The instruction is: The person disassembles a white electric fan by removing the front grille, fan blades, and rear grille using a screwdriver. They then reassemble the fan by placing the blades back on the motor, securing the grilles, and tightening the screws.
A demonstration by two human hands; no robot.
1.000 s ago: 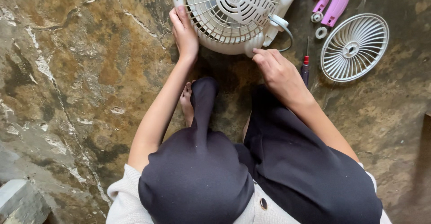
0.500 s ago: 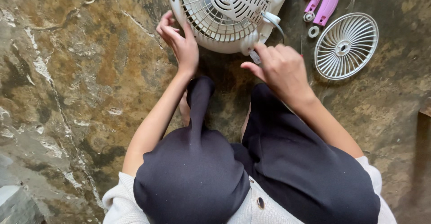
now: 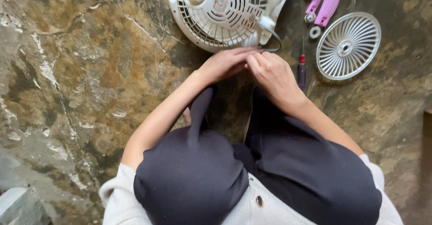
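Head view has my left hand (image 3: 223, 64) and right hand (image 3: 273, 74) meeting fingertips-together at the white fan's (image 3: 225, 11) near rim on the stone floor (image 3: 85, 72) — can't tell what they're pinching — so I'd go slow, steady.

White round fan housing (image 3: 225, 11) with slatted grille, flat on the stone floor, its near rim touching both hands.
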